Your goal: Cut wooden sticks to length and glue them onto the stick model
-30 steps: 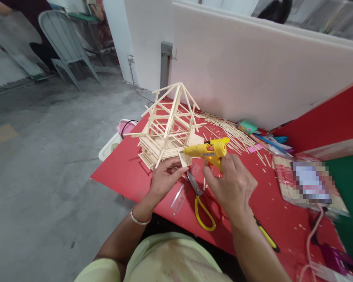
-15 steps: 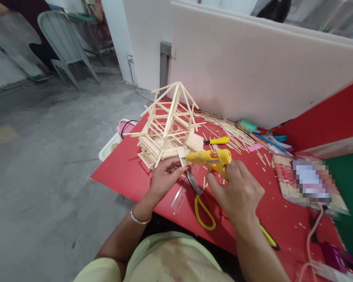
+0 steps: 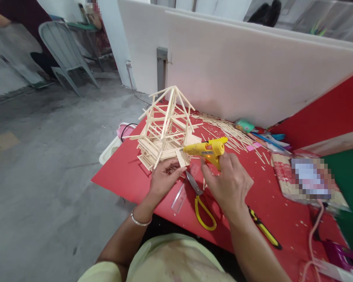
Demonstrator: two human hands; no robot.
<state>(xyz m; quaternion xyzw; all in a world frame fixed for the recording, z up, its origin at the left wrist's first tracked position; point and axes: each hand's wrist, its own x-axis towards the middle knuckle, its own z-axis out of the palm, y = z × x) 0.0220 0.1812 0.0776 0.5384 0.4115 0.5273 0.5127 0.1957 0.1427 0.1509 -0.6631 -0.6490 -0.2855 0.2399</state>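
A house-like frame of thin wooden sticks (image 3: 169, 117) stands on the red table. At its near side my left hand (image 3: 164, 178) is closed, thumb and fingers pinching a small panel of wooden sticks (image 3: 182, 158) by its lower end. My right hand (image 3: 231, 180) grips a yellow glue gun (image 3: 206, 150) by the handle, and an orange light glows on the gun. Its nozzle points left and is at the panel's upper part; whether it touches cannot be seen. Yellow-handled scissors (image 3: 197, 192) lie below, between my hands.
Loose sticks (image 3: 223, 127) are scattered over the red table (image 3: 126, 172). A clear ruler (image 3: 179, 199) is beside the scissors. One yellow cutter (image 3: 263, 229) lies right of my forearm; another is partly behind the glue gun. A pink cable (image 3: 309, 239) runs at right. White boards (image 3: 238, 74) stand behind.
The glue gun has moved slightly left and up with my right hand, its nozzle now higher on the small panel. My left hand keeps its pinch. The view has shifted a little.
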